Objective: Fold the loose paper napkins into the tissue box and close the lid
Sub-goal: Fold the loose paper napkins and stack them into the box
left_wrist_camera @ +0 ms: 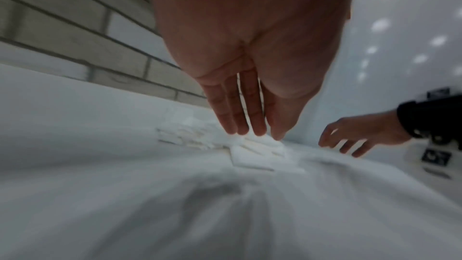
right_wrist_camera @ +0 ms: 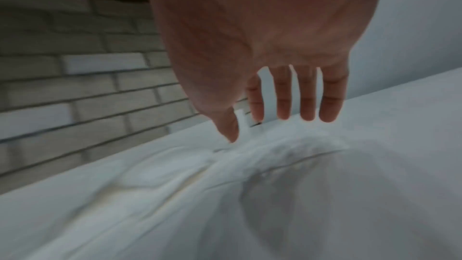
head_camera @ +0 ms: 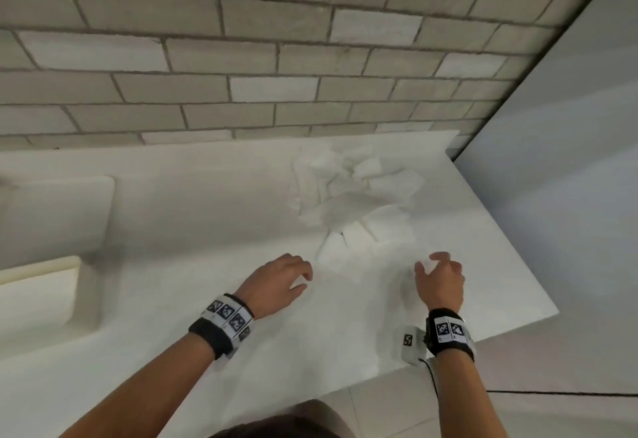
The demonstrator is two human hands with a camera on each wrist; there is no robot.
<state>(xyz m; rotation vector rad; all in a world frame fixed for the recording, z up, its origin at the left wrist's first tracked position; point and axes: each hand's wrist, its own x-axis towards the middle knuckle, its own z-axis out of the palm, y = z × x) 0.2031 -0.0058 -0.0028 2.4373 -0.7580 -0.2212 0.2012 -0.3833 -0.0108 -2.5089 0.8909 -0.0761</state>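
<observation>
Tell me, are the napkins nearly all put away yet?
Not yet. Nothing looks done: the loose napkins lie heaped on the white counter. Both the left hand and right hand hover open above them, gripping nothing. No tissue box shows here, so folding, packing and closing remain.

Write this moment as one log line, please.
left hand: open, empty | right hand: open, empty | loose napkins: heaped on counter
</observation>
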